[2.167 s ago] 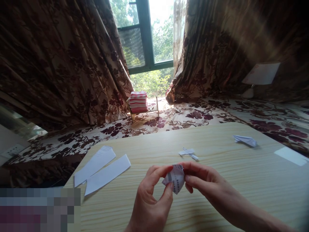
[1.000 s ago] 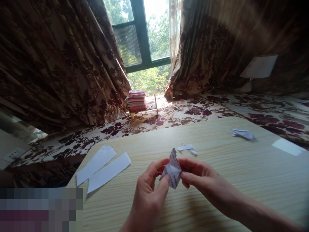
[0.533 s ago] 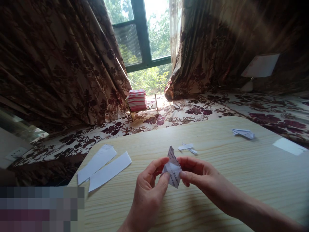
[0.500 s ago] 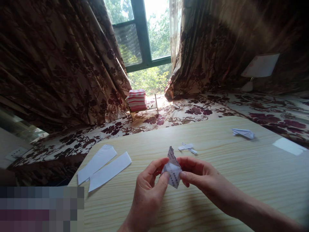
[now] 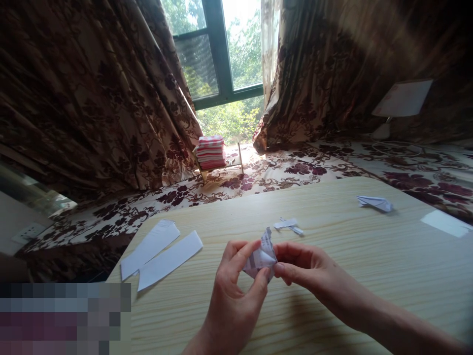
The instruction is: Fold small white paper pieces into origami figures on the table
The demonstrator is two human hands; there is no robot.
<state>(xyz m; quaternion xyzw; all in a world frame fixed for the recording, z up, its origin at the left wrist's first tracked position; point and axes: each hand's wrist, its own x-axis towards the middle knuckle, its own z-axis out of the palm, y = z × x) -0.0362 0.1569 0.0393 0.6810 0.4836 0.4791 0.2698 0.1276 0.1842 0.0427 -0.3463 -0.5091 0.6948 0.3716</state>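
Observation:
A small folded piece of printed paper (image 5: 259,259) is held above the pale wooden table (image 5: 325,296), its torn tip pointing up. My left hand (image 5: 236,291) grips it from the left, thumb in front at its lower part and fingers along the upper left edge. On the right side, my right hand (image 5: 310,266) pinches the paper's edge between thumb and fingers. Just beyond my hands lie small paper scraps (image 5: 288,225). Two white paper strips (image 5: 170,261) rest at the table's left.
At the back right of the table are a folded paper piece (image 5: 375,203) and a white patch (image 5: 446,223). Behind the table, a small rack holds folded striped cloths (image 5: 211,152). A lamp (image 5: 402,98) stands right of the window and curtains.
My left thumb and fingers have shifted right over the paper. The paper has turned, showing a creased, paler face and less of its print. My right hand keeps its pinch.

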